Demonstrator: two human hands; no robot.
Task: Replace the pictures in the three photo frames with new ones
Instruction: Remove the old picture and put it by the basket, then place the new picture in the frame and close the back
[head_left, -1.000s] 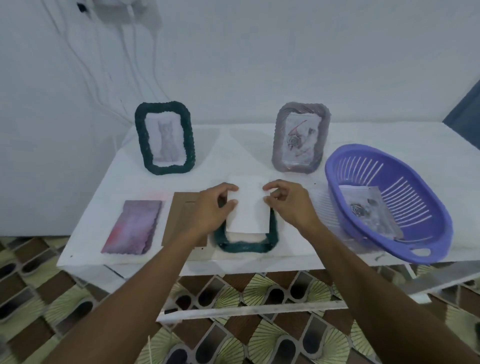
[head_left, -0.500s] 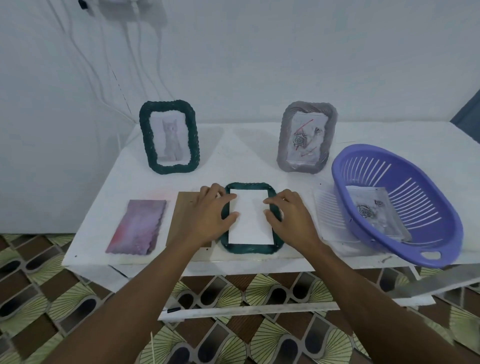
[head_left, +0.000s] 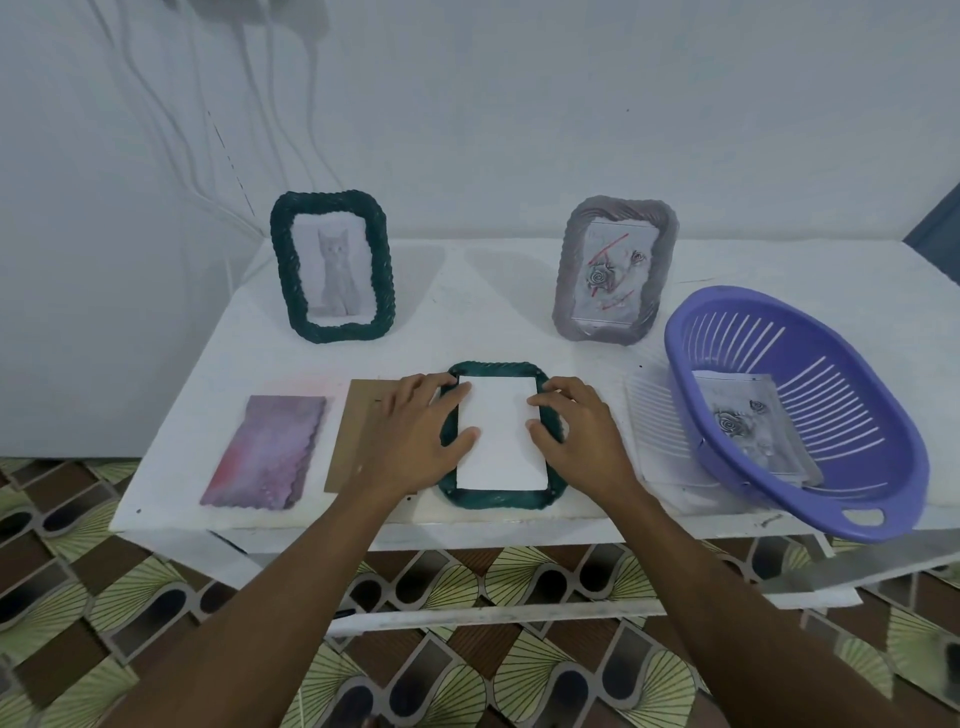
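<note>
A dark green frame (head_left: 498, 500) lies face down at the table's front edge, with a white picture sheet (head_left: 500, 434) lying blank side up in its opening. My left hand (head_left: 415, 436) rests on the frame's left side, fingertips on the sheet's left edge. My right hand (head_left: 576, 431) rests on the right side, fingers pressing the sheet's right edge. A brown backing board (head_left: 358, 431) lies flat under my left hand. At the back stand a green frame with a cat picture (head_left: 332, 267) and a grey frame with a rose picture (head_left: 615, 270).
A purple-pink picture (head_left: 265, 452) lies flat at the front left. A purple slotted basket (head_left: 883, 457) at the right holds rose pictures (head_left: 748, 421). The white table (head_left: 467, 312) stands against a white wall. Patterned tile floor lies below.
The white sheet, held tilted above the frame a second ago, now lies flat inside it. Both hands have lowered and spread onto the frame's sides.
</note>
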